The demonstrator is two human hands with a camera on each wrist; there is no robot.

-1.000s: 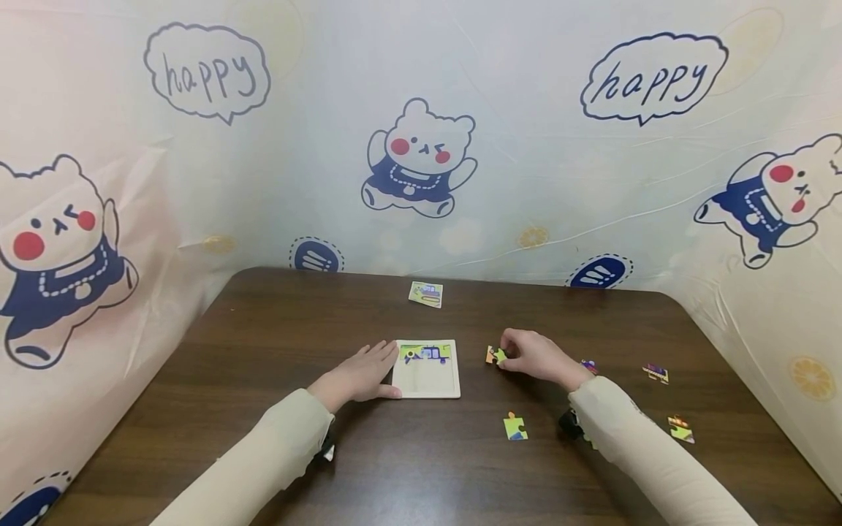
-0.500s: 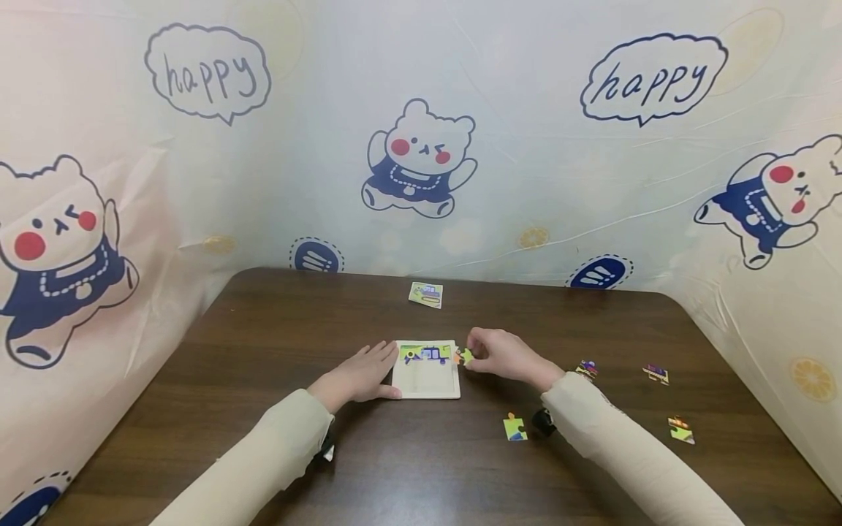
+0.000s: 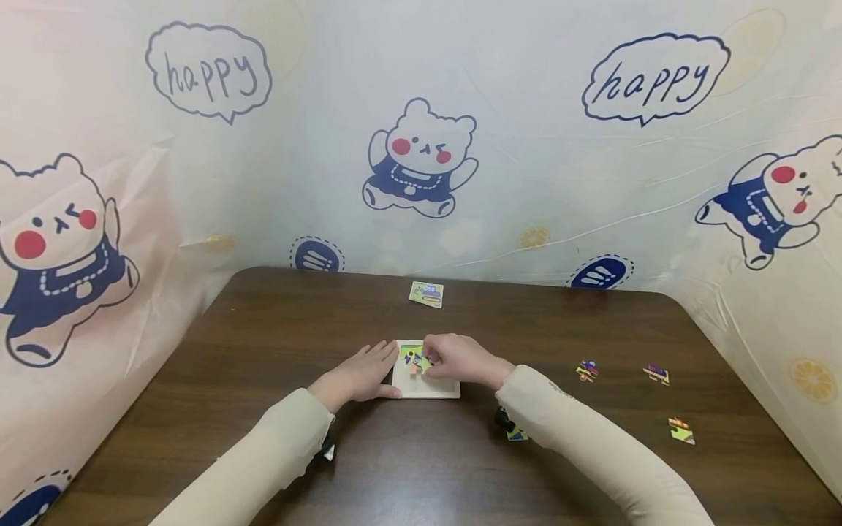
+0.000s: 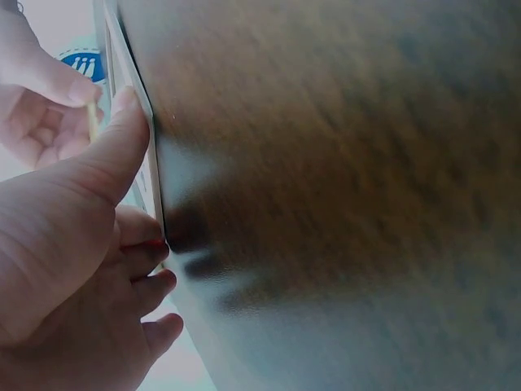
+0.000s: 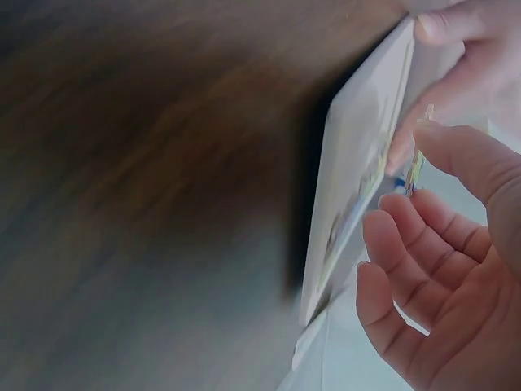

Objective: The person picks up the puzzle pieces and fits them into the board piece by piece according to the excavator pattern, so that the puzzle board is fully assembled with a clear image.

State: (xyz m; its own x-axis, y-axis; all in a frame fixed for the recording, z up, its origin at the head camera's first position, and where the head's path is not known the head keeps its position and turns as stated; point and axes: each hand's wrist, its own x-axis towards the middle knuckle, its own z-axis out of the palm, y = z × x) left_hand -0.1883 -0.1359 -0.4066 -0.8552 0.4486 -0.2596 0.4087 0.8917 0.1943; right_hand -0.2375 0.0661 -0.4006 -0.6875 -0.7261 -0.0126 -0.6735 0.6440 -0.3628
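Note:
In the head view, a square white puzzle tray (image 3: 430, 391) lies mid-table with fitted pieces along its far side. My left hand (image 3: 358, 374) rests against the tray's left edge, fingers spread and thumb at the near corner. Over the tray, my right hand (image 3: 465, 359) pinches a small puzzle piece (image 3: 414, 370) between thumb and fingers and covers part of the fitted row. The right wrist view shows that puzzle piece (image 5: 417, 167) edge-on, raised above the tray (image 5: 358, 138). It also appears as a thin strip in the left wrist view.
A picture card (image 3: 426, 294) lies behind the tray. Loose puzzle pieces lie to the right: one purple (image 3: 587, 370), one beside it (image 3: 656, 374), one green and orange (image 3: 681, 430). Another piece (image 3: 517, 435) is partly hidden under the right wrist.
My right hand has carried the puzzle piece leftward from the table, across the tray's right edge, to above the tray's middle. The left hand has stayed at the tray's edge.

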